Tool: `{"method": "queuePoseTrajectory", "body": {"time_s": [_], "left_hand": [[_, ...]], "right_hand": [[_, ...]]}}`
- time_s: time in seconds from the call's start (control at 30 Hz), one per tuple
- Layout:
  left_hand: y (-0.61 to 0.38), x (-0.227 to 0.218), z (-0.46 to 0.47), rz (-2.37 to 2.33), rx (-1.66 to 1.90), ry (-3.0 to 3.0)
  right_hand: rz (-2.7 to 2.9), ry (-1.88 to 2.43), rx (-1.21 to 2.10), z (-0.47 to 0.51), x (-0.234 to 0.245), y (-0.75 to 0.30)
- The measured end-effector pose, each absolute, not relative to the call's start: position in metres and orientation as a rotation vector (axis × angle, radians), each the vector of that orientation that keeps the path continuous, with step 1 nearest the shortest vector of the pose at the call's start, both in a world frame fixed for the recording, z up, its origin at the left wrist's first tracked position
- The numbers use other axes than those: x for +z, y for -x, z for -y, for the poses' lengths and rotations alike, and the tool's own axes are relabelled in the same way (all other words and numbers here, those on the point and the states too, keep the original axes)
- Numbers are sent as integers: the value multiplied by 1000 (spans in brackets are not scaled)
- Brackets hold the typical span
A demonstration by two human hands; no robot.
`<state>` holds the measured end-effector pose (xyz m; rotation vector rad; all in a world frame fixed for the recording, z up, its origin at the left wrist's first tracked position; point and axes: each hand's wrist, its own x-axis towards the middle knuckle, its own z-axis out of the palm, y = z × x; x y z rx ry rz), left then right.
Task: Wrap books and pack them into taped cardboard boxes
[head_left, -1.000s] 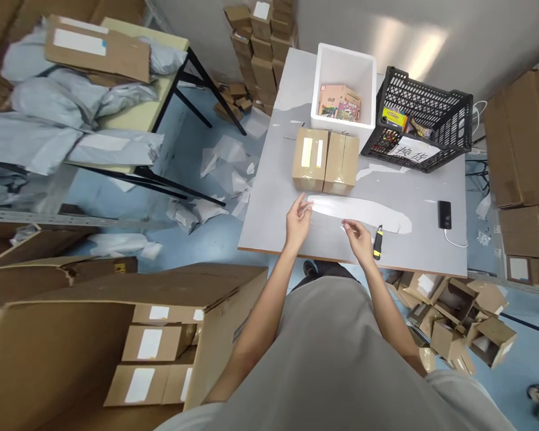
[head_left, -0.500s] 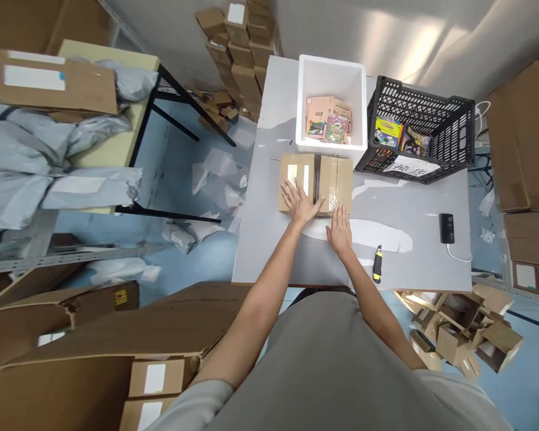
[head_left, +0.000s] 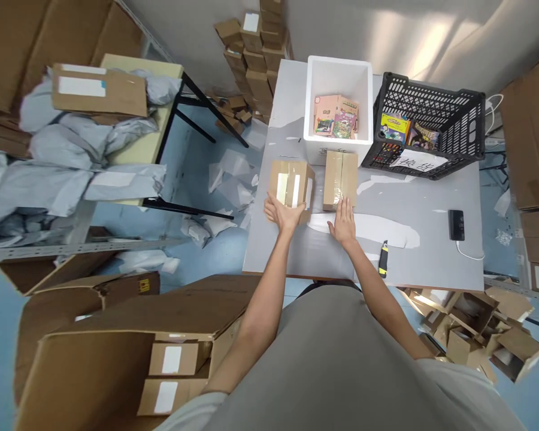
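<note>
Two small brown cardboard boxes stand on the grey table (head_left: 305, 254) with a gap between them. My left hand (head_left: 284, 214) spans the near end of the left cardboard box (head_left: 288, 173), fingers on its left side and thumb at its right. That box bears white labels and looks slightly tilted. On the near end of the right cardboard box (head_left: 340, 173), sealed with clear tape, my right hand (head_left: 342, 221) rests with its fingers stretched out. A black and yellow utility knife (head_left: 383, 259) lies to the right of my right hand.
Behind the boxes stand a white foam box (head_left: 312, 143) holding booklets and a black plastic crate (head_left: 460, 129) with colourful packs. A corded black device (head_left: 456, 225) lies at the right. Left of me, a large open carton (head_left: 103, 371) holds labelled boxes; grey parcels cover a side table (head_left: 173, 70).
The two boxes, close together before, are now apart. My left hand has moved left with the left box and now grips it. The view has shifted slightly.
</note>
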<state>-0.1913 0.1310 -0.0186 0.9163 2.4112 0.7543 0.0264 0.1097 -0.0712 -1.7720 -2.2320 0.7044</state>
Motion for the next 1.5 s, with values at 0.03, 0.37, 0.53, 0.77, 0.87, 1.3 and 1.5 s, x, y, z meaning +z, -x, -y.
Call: {"method": "queuePoseTrajectory", "body": {"time_s": [0.03,0.37,0.53,0.77,0.87,1.3,1.5], "left_hand": [[199,-14,-109,-2412,740,-960],[226,-4,77,-1973,508,-1618],[180,-17,83,-1593,487,-1862],[144,-38,67,-1338,399,-1948],[151,-51,90,-1501,486,-1843],[160,-101,140,-1646,848,-905],[170,-88,121,-1682,1010,-787]], "right_hand": [[2231,1774,710,-111,-70,-27],[2099,1656,838,-12,-60,-60],[1812,1742,973,66,-63,-96],[1511,1914,1046,124,-71,-135],[1399,1902,1121,132,-82,-142],[1208,1820,1181,133,-97,-141],[1279,1851,1079,115,-84,-145]]}}
